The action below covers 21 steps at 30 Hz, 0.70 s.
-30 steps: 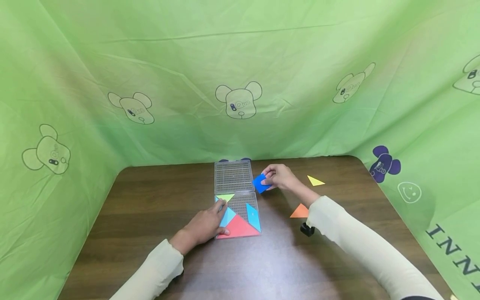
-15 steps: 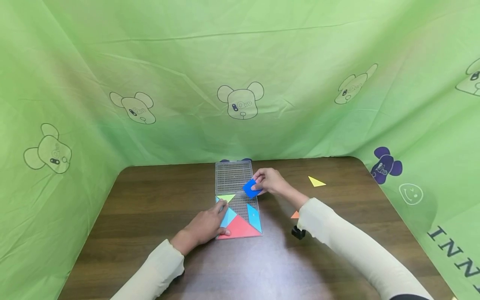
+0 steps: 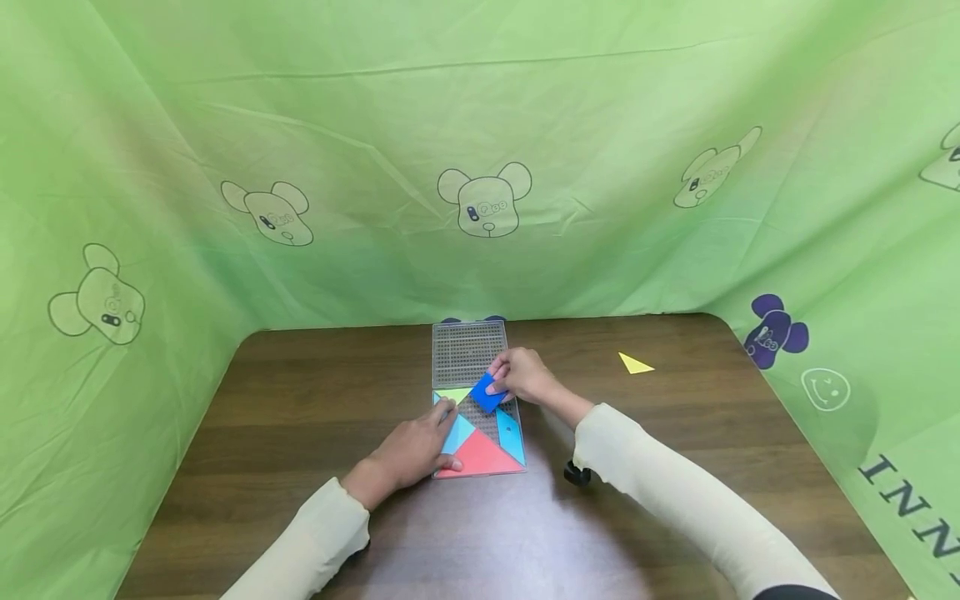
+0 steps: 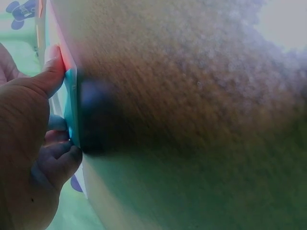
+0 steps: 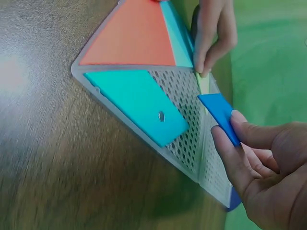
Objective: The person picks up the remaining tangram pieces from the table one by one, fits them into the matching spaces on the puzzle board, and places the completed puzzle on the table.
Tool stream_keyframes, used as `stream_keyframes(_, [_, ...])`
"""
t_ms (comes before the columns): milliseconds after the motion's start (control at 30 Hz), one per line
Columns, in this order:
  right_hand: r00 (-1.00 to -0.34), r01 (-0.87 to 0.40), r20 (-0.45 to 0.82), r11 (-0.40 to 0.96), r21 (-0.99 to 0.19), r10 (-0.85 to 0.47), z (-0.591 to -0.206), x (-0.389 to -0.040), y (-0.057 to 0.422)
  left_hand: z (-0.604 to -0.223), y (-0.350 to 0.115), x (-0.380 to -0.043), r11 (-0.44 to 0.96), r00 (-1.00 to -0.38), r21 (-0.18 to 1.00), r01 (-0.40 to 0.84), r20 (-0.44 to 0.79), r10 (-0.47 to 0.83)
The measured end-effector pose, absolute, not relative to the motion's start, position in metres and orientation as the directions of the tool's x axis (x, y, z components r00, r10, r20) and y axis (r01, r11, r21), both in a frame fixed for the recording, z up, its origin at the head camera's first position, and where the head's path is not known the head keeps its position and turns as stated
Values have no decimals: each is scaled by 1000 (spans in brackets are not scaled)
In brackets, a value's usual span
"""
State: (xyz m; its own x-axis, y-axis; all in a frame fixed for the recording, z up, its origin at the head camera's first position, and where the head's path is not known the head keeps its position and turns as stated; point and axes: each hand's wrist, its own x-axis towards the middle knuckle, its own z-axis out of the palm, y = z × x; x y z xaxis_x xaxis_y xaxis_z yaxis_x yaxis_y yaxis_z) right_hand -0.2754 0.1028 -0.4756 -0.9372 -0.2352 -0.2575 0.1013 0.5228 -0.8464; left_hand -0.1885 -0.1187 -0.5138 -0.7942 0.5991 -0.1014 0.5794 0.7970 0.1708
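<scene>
An open, hinged case of clear, perforated plastic lies on the table, its near half (image 3: 482, 422) holding flat tangram pieces. In it are a large red triangle (image 3: 486, 457), a light blue triangle (image 3: 460, 432), a pale green triangle (image 3: 452, 396) and a blue parallelogram (image 5: 134, 103). My left hand (image 3: 408, 450) rests on the left side, thumb on the red piece, fingertips by the light blue and green ones. Between thumb and fingers, my right hand (image 3: 525, 377) pinches a dark blue square piece (image 5: 219, 114), tilted over the bare holes beside the green triangle.
The case's far half (image 3: 468, 354) lies flat behind, with no pieces on it. A yellow triangle (image 3: 634, 364) lies apart on the brown table (image 3: 300, 400) at the right. Green printed cloth (image 3: 480, 275) hangs around the table's back and sides.
My right hand has carried the blue square left and nearer, from beside the case to over its near half. The right sleeve now covers the orange triangle. My left hand stays put.
</scene>
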Motion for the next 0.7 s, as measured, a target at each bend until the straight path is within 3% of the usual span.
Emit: stream_keyframes(700, [-906, 54, -285, 581, -812, -313, -490, -270, 80, -512, -119, -188, 814, -806, 166, 557, -131, 578])
